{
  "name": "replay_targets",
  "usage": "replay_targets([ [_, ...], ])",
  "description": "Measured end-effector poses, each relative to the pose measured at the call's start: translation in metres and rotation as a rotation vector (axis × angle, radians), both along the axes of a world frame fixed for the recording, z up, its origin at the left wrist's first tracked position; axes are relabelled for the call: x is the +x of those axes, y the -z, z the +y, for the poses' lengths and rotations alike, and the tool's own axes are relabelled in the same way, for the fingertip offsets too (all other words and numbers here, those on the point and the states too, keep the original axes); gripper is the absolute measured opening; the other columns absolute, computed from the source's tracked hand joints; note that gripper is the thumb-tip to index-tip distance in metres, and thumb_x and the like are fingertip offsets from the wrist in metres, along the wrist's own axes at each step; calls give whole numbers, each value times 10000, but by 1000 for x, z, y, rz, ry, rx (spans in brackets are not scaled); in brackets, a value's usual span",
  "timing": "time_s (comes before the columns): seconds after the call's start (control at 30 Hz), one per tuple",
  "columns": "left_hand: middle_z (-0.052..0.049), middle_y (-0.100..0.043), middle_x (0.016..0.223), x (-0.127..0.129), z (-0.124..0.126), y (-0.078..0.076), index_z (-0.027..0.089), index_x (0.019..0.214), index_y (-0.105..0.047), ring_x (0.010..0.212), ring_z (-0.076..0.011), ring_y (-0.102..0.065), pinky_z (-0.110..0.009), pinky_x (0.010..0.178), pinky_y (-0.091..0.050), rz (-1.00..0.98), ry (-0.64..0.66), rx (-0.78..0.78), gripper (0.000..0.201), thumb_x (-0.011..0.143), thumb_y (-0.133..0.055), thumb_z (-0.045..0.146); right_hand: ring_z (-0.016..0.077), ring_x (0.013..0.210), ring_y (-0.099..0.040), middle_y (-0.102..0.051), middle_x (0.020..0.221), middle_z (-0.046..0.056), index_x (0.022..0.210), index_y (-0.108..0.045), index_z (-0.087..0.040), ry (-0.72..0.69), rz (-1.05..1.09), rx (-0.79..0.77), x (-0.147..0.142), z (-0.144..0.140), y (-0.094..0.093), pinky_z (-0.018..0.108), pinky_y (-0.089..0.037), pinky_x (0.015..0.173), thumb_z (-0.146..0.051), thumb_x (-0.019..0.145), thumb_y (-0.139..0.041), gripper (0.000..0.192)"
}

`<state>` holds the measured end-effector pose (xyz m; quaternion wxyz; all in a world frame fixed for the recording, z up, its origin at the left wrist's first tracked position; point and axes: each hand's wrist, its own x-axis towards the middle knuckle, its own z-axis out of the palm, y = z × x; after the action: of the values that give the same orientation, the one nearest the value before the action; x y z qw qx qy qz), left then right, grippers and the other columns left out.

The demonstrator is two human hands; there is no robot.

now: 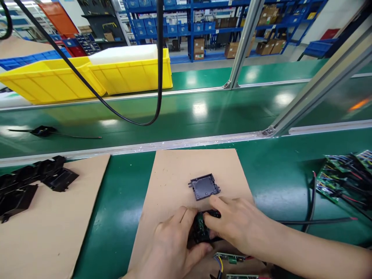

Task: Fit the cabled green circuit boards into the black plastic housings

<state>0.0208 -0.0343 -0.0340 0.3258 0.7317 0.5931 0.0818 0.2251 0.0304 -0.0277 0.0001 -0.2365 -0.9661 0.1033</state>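
A small black plastic housing point(200, 231) with a green circuit board inside lies on a cardboard sheet point(171, 174). My left hand point(177, 240) grips its left side, thumb along the near edge and fingers at the far edge. My right hand point(232, 221) pinches at its right part, fingers reaching over the board; what the fingertips touch is partly hidden. Just beyond sits a shallow black cover point(204, 186), its inner side facing up. Nearer to me, partly under my right forearm, lies a circuit board with wires point(231, 257).
Several black housings point(59, 178) rest on another cardboard sheet point(52, 228) at left. Wired circuit boards point(337, 182) and black cables point(316, 222) lie at right. Beyond the metal rail stand yellow bins point(133, 75); a black cable point(159, 58) hangs in front. A metal post point(319, 85) slants at right.
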Motion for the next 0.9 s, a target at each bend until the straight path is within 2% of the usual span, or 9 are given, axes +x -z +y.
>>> replay_targets([
  [0.2,-70,-651,1083,0,0,0,227,1216,-542,892,-280,-690,-387,726,-565,9,33,18,468,781,-692,311,154,601,-515,-526,1019,59,1085,-550,-247,-16,-15,-14,5,-3,2,270,-224,494,-252,888,-564,197],
  [0.47,-73,-642,1088,3,1,-4,228,1193,-549,921,-297,-676,-405,732,-562,32,28,-24,467,764,-718,302,150,629,-474,-496,902,49,890,-604,-211,45,29,-121,3,-3,0,268,-285,536,-198,877,-571,37],
  [0.63,-63,-641,1082,-2,-2,1,229,1205,-532,892,-291,-681,-398,711,-566,40,63,30,488,767,-731,310,168,691,-473,-489,878,48,826,-573,-191,56,33,-250,2,-2,-2,276,-313,578,-136,833,-584,57],
  [0.73,-62,-651,1052,-11,-7,5,200,1219,-506,807,-244,-689,-337,647,-559,76,154,125,457,793,-671,209,155,676,-447,-482,875,42,817,-579,-188,64,24,-270,1,0,-3,276,-282,570,-107,826,-577,82],
  [0.83,-37,-665,897,-16,-14,5,182,1149,-537,713,-208,-664,-309,590,-527,210,280,345,336,846,-482,46,149,665,-423,-473,873,31,813,-582,-199,59,42,-277,1,1,-3,284,-230,554,-107,832,-563,96],
  [0.9,-33,-653,801,-13,-18,4,173,1076,-568,660,-203,-634,-314,562,-500,302,330,511,286,887,-409,31,150,656,-406,-469,868,26,817,-584,-207,66,62,-258,1,2,-2,296,-187,543,-133,840,-565,80],
])
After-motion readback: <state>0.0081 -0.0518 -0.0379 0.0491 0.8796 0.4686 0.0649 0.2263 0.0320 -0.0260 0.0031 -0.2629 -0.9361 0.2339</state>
